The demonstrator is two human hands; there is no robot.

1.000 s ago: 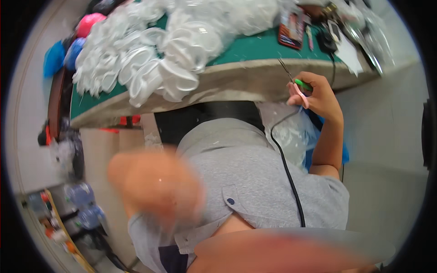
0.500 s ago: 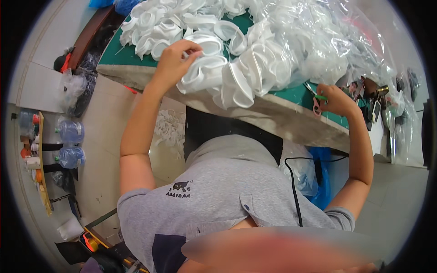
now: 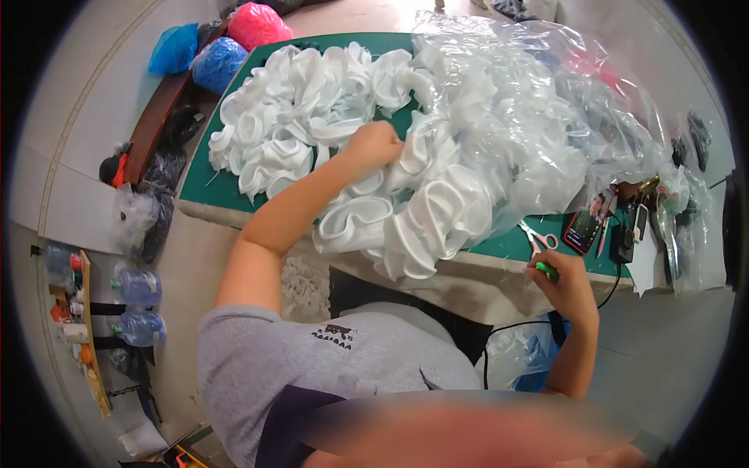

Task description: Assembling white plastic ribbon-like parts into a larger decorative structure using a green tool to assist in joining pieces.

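Observation:
A heap of white curved, ring-like fabric pieces (image 3: pixel 269 117) covers much of the green table (image 3: pixel 495 246). My left hand (image 3: pixel 376 146) reaches into the middle of the heap, its fingers curled in beside a white piece; what they grip, if anything, is hidden. At the front right, my right hand (image 3: pixel 568 287) is closed around a small green tool (image 3: pixel 548 270), just off the table's front edge. Its working end cannot be made out. Close by, pink-handled scissors (image 3: pixel 538 236) lie on the table. Several white pieces (image 3: pixel 425 226) hang in a joined bunch over the front edge.
A large clear plastic bag (image 3: pixel 538 117) with white pieces covers the table's right half. A phone (image 3: pixel 583 226) and a black cable (image 3: pixel 616 285) are at the right. Bundled bags (image 3: pixel 220 64) lie beyond the far left corner. Water bottles (image 3: pixel 139 285) stand at the left.
The view has shifted, showing more of the table's far side. My left hand has moved right and deeper into the heap. My right hand has drawn back from the scissors with the green tool.

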